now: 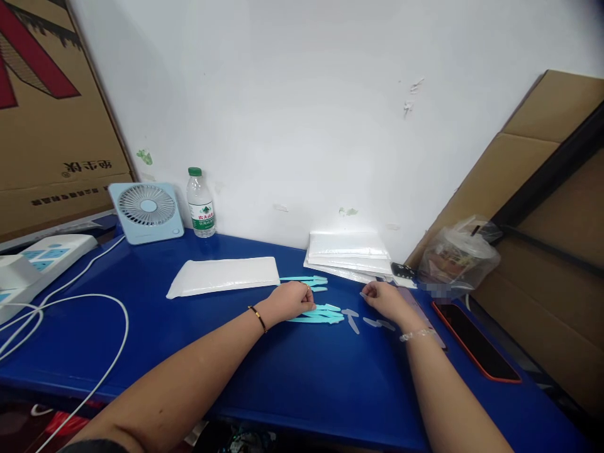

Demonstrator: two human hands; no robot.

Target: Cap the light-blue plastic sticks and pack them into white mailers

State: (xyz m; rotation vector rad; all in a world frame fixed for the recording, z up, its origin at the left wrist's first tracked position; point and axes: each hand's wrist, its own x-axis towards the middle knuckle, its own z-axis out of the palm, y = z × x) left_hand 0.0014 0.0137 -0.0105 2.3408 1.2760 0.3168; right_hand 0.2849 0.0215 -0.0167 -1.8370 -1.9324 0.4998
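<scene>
containers first: clear plastic bag point(488, 255) at the back right corner of the worktop point(330, 390), wrapped round a lidded cup point(455, 251) with a dark straw in it; cup contents look brownish through the plastic. green-capped water bottle point(201, 204) upright by the back edge, left half, just right of the light blue fan point(148, 212); fill level can't be read. stack of white padded mailers point(349, 251) at the back edge against the wall, right of centre. one more padded mailer point(224, 277) lies flat left of centre, contents hidden.

turquoise razors point(330, 319) are in two groups near mid-worktop, tips pointing to the right edge. back group's handles meet the single mailer's right end; can't tell if they run inside, under or just up to it. front group is under the left hand point(293, 299), which is curled over the handles, thumb and index close together. contact yes; can't tell if one is pinched.

right hand point(384, 299) is right of the razor tips, apart from them, fingertips drawn together near the worktop. something pale shows at the tips, too small to tell if gripped. translucent blade covers point(353, 324): two just beside the front razor tips, two more just in front of the right hand. red-cased phone point(476, 343) near the right edge.
</scene>
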